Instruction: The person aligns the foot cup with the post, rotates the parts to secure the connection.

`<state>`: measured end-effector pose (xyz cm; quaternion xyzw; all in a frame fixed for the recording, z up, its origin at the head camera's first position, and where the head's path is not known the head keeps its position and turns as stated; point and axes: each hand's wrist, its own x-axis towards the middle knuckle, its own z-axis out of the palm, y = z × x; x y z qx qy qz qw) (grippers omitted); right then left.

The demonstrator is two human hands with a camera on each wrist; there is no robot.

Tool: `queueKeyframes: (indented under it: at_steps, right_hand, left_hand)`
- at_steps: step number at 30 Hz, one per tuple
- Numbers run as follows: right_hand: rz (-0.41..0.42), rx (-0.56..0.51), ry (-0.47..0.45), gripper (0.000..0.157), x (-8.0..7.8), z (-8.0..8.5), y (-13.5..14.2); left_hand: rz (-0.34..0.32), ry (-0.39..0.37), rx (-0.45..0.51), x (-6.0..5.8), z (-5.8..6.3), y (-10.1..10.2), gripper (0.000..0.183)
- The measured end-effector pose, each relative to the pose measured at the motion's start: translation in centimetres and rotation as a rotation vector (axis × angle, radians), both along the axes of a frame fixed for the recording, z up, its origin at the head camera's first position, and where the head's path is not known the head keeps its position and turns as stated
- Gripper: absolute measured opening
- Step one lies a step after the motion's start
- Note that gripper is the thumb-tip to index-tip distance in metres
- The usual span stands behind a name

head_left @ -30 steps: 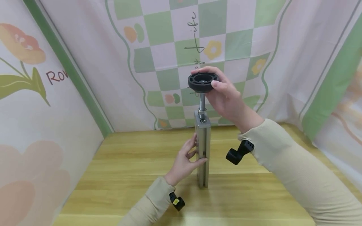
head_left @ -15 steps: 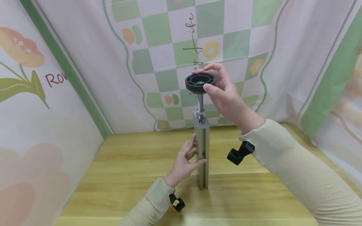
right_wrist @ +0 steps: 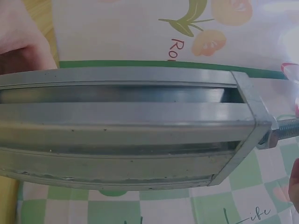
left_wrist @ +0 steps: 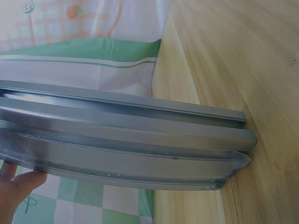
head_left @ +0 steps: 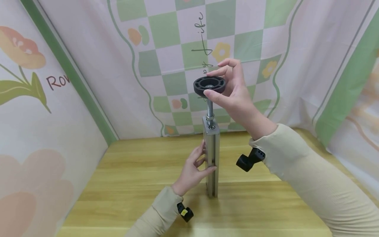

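An aluminum profile (head_left: 211, 158) stands upright on the wooden table, with a metal end plate (head_left: 212, 127) screwed to its top. My left hand (head_left: 190, 172) grips it low down, thumb on the slotted near face and fingers around the left side. From the end plate rises a threaded rod with a hex nut (right_wrist: 271, 133), carrying a round black leveling foot (head_left: 201, 89). My right hand (head_left: 234, 89) pinches the foot's rim, thumb in front and a finger at the back. In the left wrist view, the profile's lower end (left_wrist: 219, 168) meets the tabletop.
The pale wooden table (head_left: 133, 171) runs back to a curtain (head_left: 165, 59) with green checks. Patterned cloth also closes in the left and right sides. A black camera mount (head_left: 250, 160) sits on the right sleeve, another (head_left: 185, 212) on the left.
My right thumb has slid left along the foot's front rim, while the upper fingers have lifted and spread. The foot has shifted slightly left. My left hand has stayed on the profile.
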<state>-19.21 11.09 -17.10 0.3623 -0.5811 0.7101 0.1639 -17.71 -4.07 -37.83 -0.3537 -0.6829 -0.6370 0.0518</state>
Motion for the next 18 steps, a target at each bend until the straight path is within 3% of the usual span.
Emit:
queueKeyframes:
  at_steps: [18]
  right_hand:
    - [-0.286,0.093,0.092,0.058,0.15,0.2,-0.4]
  left_hand:
    - [0.012,-0.014,-0.01,0.01,0.01,0.04,0.089]
